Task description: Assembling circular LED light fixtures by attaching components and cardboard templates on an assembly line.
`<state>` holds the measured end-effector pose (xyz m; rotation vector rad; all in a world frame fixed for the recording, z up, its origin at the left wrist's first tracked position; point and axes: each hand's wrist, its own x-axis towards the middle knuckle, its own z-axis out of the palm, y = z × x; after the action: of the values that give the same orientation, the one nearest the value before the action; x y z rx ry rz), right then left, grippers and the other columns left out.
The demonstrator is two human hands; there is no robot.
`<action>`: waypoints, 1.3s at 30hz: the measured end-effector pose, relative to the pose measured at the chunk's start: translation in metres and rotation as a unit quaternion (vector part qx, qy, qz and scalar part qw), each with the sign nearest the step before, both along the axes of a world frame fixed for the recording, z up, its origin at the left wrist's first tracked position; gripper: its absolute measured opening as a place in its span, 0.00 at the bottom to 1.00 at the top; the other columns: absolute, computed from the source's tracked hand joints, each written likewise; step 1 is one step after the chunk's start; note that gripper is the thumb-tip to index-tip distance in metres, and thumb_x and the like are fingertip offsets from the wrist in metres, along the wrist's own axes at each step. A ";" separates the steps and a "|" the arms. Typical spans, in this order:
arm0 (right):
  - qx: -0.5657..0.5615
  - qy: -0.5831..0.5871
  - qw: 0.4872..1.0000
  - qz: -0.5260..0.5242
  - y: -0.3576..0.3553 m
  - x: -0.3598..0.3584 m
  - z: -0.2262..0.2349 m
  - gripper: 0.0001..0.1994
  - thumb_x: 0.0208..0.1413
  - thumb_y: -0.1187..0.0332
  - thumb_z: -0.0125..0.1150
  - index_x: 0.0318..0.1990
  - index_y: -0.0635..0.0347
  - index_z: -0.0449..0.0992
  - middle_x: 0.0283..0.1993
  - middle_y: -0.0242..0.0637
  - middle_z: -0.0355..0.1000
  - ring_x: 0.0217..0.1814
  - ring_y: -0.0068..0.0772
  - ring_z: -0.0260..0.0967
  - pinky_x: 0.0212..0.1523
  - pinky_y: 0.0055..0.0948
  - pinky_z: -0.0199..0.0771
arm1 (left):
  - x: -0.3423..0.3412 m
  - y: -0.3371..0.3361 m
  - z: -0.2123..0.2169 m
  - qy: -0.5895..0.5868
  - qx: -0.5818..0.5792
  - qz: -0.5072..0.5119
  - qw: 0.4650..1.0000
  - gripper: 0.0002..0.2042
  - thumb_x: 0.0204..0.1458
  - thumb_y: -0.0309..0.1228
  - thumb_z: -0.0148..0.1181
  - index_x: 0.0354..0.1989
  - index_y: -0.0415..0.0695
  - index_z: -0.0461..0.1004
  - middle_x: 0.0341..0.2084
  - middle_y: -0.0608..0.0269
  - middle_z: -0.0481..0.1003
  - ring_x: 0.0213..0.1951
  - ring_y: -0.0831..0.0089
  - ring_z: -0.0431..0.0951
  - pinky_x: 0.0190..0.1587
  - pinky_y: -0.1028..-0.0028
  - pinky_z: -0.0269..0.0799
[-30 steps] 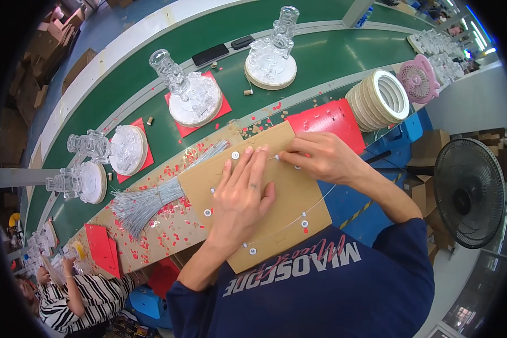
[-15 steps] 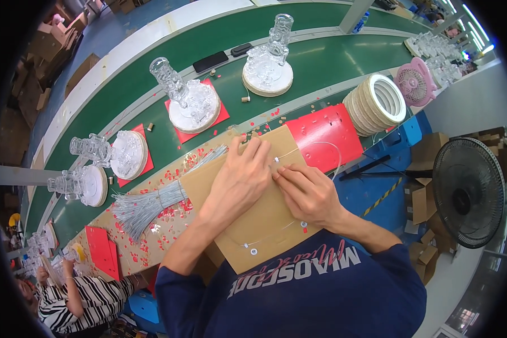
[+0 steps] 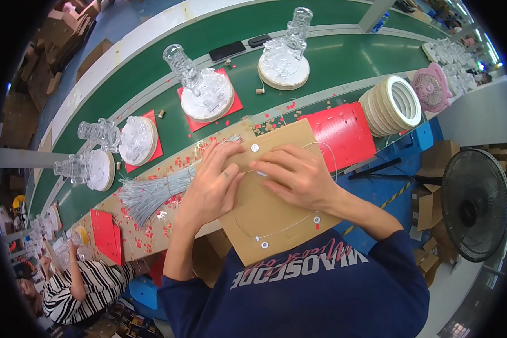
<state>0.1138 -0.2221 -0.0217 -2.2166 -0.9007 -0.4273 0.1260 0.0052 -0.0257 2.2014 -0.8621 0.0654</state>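
A tan cardboard sheet [image 3: 270, 208] lies tilted in front of me, its near edge against my shirt. A thin pale wire [image 3: 284, 228] curves across its lower part, and a loop of it sticks out past the right edge. Small white round buttons sit on the card, one button [image 3: 255, 147] near the upper edge; another is partly covered by my right fingers. My left hand [image 3: 211, 183] is closed over the card's left side, thumb and fingertips pinching the wire. Opposite it, my right hand [image 3: 299, 176] pinches the wire close by, its fingertips mostly hiding the grip.
A bundle of grey wire ties [image 3: 152, 194] lies left of the card among red scraps. Red sheets [image 3: 343, 135] and stacked white rings [image 3: 390, 107] are at right. Clear glass pieces on round bases [image 3: 208, 96] line the green conveyor. A black fan [image 3: 472, 205] stands right; a co-worker [image 3: 84, 290] sits left.
My hands have moved apart, the left one leftward and down, the right one onto the card's middle. A white button near the upper edge is now uncovered. The view has shifted slightly.
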 end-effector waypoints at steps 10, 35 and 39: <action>-0.005 -0.022 0.997 0.080 0.008 0.019 -0.015 0.16 0.38 0.78 0.65 0.40 0.58 0.83 0.34 0.30 0.73 0.32 0.30 0.71 0.31 0.28 0.75 | -0.035 0.002 -0.030 0.249 -0.349 0.229 0.874 0.38 0.51 0.21 0.56 0.73 0.40 0.49 0.65 0.49 0.62 0.66 0.57 0.64 0.68 0.60 0.58; -0.053 0.058 0.988 0.136 0.013 0.027 -0.004 0.17 0.40 0.81 0.64 0.42 0.62 0.80 0.37 0.37 0.72 0.34 0.35 0.75 0.33 0.31 0.78 | -0.036 -0.031 -0.030 0.264 -0.453 0.239 0.817 0.43 0.45 0.19 0.51 0.75 0.42 0.45 0.66 0.50 0.60 0.64 0.65 0.67 0.66 0.66 0.60; -0.069 0.099 0.985 0.125 0.014 0.027 0.003 0.17 0.40 0.82 0.63 0.42 0.62 0.80 0.38 0.37 0.72 0.34 0.36 0.75 0.32 0.33 0.77 | -0.034 -0.034 -0.026 0.291 -0.473 0.251 0.793 0.43 0.46 0.19 0.51 0.76 0.42 0.44 0.65 0.49 0.62 0.62 0.66 0.68 0.65 0.67 0.63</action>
<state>0.1407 -0.2085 -0.0183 -2.1846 -1.1106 -0.0262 0.0919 -0.0292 -0.0513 1.2798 0.1529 0.0511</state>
